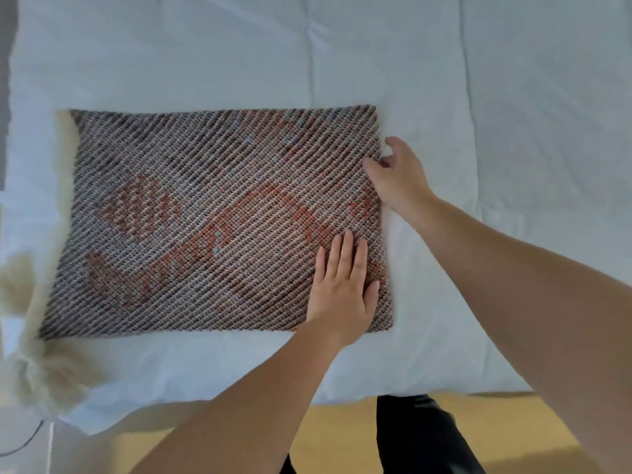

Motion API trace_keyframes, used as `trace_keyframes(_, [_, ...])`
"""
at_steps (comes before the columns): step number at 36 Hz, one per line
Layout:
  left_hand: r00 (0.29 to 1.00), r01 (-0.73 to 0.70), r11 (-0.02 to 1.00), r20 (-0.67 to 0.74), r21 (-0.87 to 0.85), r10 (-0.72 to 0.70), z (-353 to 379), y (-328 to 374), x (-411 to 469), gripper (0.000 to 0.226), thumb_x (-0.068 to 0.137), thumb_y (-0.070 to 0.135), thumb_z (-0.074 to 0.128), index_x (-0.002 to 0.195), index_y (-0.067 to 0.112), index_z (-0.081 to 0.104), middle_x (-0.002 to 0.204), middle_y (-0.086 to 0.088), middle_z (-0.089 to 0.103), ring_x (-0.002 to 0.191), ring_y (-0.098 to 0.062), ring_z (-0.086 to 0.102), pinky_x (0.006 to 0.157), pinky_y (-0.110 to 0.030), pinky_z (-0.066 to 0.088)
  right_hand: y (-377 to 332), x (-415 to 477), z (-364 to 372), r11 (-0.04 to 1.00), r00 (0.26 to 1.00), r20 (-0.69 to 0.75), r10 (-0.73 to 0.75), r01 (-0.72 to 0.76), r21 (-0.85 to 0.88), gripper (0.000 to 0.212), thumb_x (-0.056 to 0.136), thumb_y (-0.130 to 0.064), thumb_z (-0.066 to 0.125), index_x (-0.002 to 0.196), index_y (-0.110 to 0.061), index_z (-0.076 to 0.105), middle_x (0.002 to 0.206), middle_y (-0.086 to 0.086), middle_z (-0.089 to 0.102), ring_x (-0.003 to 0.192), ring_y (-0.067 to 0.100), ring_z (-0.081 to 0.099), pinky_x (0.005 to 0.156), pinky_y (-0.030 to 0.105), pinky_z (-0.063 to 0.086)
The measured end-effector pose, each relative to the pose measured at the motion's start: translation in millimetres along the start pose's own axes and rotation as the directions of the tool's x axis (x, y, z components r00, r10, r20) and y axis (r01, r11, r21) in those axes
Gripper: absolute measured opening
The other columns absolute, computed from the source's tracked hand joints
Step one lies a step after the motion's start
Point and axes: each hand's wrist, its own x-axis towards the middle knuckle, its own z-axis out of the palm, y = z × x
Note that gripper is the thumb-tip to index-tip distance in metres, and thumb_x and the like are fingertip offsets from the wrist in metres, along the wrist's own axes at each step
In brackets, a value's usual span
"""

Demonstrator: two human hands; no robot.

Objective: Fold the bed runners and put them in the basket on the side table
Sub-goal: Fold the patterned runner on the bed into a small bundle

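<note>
A woven bed runner in grey-brown with orange patches lies folded as a flat rectangle on the white bed. My left hand rests flat, fingers together, on its near right corner. My right hand is at the runner's right edge, with thumb and fingers pinching that edge. The basket and the side table are out of view.
A cream fluffy fabric lies along the runner's left side and spills over the bed's near left corner. The bed's near edge runs above a wooden floor, where my dark trouser legs stand.
</note>
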Motion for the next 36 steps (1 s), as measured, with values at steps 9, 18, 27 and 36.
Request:
trace_keyframes(9, [0.993,0.122,0.965,0.021,-0.232,-0.120,-52,16,-29,0.076,0.097,0.050,0.027,0.146,0.020,-0.023,0.158,-0.002,-0.021,0.143,-0.012,-0.021,0.119,-0.033,-0.005,-75,-12,-16,0.997,0.984,0.175,-0.024,0.011,0.075,0.023,0.083,-0.014,0.059,0.106,-0.011,0.054,0.098,0.005,0.063,0.081,0.020,0.067,0.055,0.033,0.060])
trace_keyframes(18, [0.935,0.250,0.869,-0.128,-0.427,-0.332,-135,14,-74,0.092,0.089,0.057,0.046,0.148,0.025,-0.018,0.160,0.006,0.008,0.136,-0.018,0.037,0.099,-0.036,0.044,-172,-59,14,0.997,0.964,0.256,-0.065,0.049,0.066,0.005,0.087,-0.013,0.058,0.086,-0.010,0.055,0.086,0.011,0.064,0.064,0.026,0.069,0.056,0.040,0.061])
trace_keyframes(27, [0.843,0.410,0.764,-0.112,-0.499,-0.526,-202,-42,-119,0.086,0.087,0.037,0.056,0.150,0.025,-0.001,0.150,0.003,0.035,0.121,-0.023,0.053,0.095,-0.039,0.046,-254,-95,78,0.998,0.967,0.247,-0.058,0.049,0.040,0.022,0.077,-0.008,0.059,0.098,-0.006,0.056,0.092,0.015,0.063,0.072,0.035,0.068,0.060,0.050,0.060])
trace_keyframes(36, [0.768,0.487,0.733,-0.168,-0.475,-0.618,-221,-167,-164,0.052,0.099,0.026,0.036,0.148,0.021,0.017,0.144,0.002,0.041,0.111,-0.021,0.058,0.085,-0.039,0.049,-306,-99,183,0.993,0.974,0.223,-0.044,0.067,-0.096,0.021,0.088,-0.010,0.056,0.107,-0.010,0.048,0.087,0.006,0.052,0.058,0.023,0.064,0.039,0.022,0.051])
